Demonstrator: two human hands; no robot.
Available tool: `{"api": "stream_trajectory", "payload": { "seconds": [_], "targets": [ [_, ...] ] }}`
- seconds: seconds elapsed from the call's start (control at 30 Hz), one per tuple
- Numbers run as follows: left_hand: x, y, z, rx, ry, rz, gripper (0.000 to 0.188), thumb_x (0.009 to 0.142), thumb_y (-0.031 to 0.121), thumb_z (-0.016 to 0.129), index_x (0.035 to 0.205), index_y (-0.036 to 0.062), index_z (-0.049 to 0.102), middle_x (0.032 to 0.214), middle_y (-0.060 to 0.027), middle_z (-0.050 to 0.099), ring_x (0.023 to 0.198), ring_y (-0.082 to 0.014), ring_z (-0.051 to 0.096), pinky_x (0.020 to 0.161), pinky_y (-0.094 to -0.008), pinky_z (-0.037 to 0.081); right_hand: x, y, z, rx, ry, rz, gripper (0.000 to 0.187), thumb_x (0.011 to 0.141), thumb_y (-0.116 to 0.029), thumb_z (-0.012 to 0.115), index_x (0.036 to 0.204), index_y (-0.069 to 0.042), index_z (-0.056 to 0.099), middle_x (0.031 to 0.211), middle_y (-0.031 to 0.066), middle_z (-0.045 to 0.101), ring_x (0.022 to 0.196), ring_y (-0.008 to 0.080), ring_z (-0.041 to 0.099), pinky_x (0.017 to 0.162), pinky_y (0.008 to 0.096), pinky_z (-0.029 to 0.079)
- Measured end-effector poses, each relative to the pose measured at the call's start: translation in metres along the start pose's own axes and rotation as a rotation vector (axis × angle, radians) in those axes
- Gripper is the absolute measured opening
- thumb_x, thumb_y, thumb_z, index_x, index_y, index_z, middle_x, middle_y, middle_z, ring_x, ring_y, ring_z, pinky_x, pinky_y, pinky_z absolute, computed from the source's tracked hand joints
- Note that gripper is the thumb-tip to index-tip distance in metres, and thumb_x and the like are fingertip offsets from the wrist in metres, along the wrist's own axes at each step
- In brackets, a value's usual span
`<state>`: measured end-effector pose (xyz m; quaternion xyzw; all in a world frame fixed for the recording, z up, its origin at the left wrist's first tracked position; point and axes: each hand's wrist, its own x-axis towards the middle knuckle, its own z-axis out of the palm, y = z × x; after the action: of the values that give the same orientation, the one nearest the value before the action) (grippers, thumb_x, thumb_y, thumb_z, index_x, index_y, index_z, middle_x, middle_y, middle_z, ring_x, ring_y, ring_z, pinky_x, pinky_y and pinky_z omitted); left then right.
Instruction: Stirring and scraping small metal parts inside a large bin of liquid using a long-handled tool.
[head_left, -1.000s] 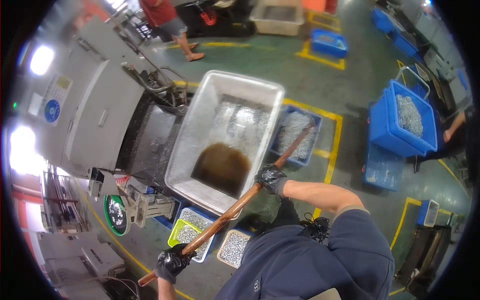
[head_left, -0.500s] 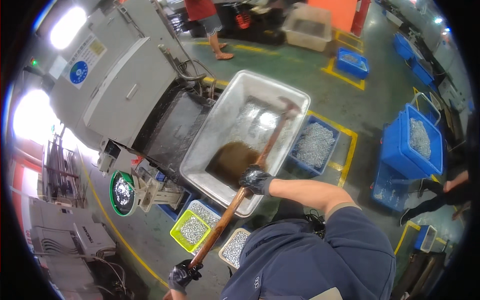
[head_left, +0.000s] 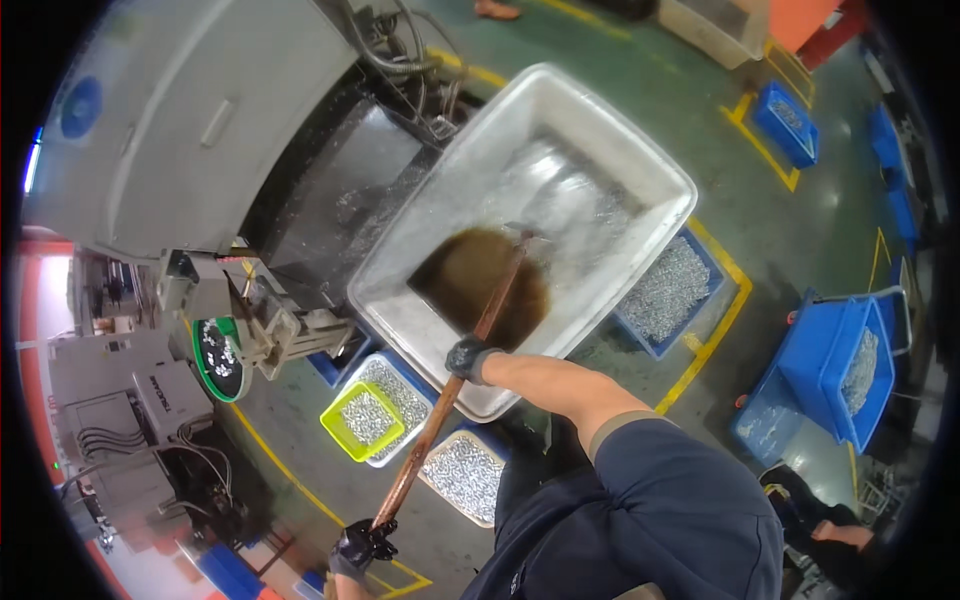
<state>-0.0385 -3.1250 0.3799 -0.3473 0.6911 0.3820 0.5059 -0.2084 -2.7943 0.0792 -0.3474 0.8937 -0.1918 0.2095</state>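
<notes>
My right hand [head_left: 471, 359], in a dark glove, is closed round the middle of the wooden handle of a hoe [head_left: 497, 300]. Near the handle's lower end my left hand [head_left: 362, 548], also gloved, grips the same shaft. The hoe's head is inside a large white tub [head_left: 645, 165], at the far edge of a pool of brown liquid [head_left: 465, 270]. What the blade touches under the liquid cannot be made out. Beyond the pool, the tub's wet bottom shines.
Left of the tub stands a grey machine [head_left: 215, 120] with a dark chute. Close by are a yellow-green basket [head_left: 335, 430], a cream bin [head_left: 487, 515] and a blue crate [head_left: 655, 350], all with small metal parts. Blue bins sit on a trolley [head_left: 765, 435] at right, near another person [head_left: 840, 535].
The hoe's head has come back toward me from the tub's far right part to the edge of the brown liquid. Both hands keep their hold, and the view has shifted.
</notes>
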Motion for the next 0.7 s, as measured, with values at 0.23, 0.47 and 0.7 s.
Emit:
{"api": "stream_trajectory", "payload": {
  "seconds": [0.23, 0.47, 0.7],
  "targets": [
    [0.05, 0.111, 0.013, 0.048, 0.039, 0.045, 0.024, 0.09, 0.013, 0.062, 0.108, -0.0028, 0.064, 0.076, -0.0079, 0.068, 0.054, -0.0185, 0.065, 0.049, -0.0292, 0.053, 0.03, 0.094, -0.016, -0.255, 0.099, 0.085, 0.012, 0.079, -0.015, 0.06, 0.086, -0.019, 0.069, 0.085, 0.0044, 0.069, 0.084, 0.0245, 0.067, 0.076, 0.0381, 0.048],
    [0.073, 0.144, 0.054, -0.002, -0.073, 0.25, 0.024, 0.093, 0.015, 0.061, 0.107, -0.0028, 0.065, 0.07, -0.0117, 0.067, 0.056, -0.0184, 0.065, 0.05, -0.0284, 0.052, -0.026, 0.154, -0.062, -0.261, 0.059, 0.179, 0.012, 0.076, -0.019, 0.064, 0.085, -0.016, 0.071, 0.084, 0.0065, 0.07, 0.084, 0.025, 0.068, 0.075, 0.0426, 0.049],
    [-0.001, 0.106, 0.051, -0.03, -0.053, -0.049, 0.021, 0.092, 0.015, 0.061, 0.105, -0.0003, 0.067, 0.074, -0.0057, 0.069, 0.058, -0.0141, 0.065, 0.05, -0.0264, 0.051, -0.1, 0.084, -0.028, -0.037, 0.153, 0.111, 0.016, 0.081, -0.019, 0.054, 0.084, -0.019, 0.07, 0.085, 0.0095, 0.069, 0.086, 0.0276, 0.065, 0.076, 0.0441, 0.048]
  ]
}}
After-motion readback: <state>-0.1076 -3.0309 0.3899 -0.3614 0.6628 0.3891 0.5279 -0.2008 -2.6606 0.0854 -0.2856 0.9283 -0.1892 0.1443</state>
